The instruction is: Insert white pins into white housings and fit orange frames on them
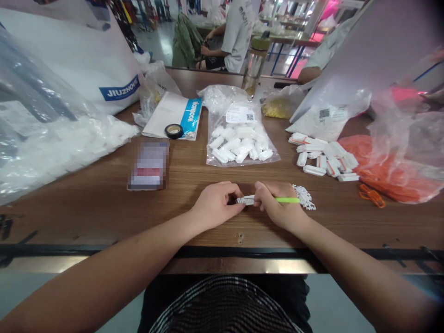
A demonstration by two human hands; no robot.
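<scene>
Near the table's front edge, my left hand pinches a small white plastic piece between thumb and fingers. Closed around a slim tool with a lime-green handle, my right hand meets the white piece from the right. The tool's working end is mostly hidden by my fingers, so its kind is not clear. A heap of tiny white parts lies just beyond my right hand. Farther right rests a pile of white plastic housings, some with orange strips.
A clear bag of white pieces lies ahead. To the left are a blurred phone, a notebook and black tape. Orange parts in a bag sit right. A bottle stands behind; a person sits beyond.
</scene>
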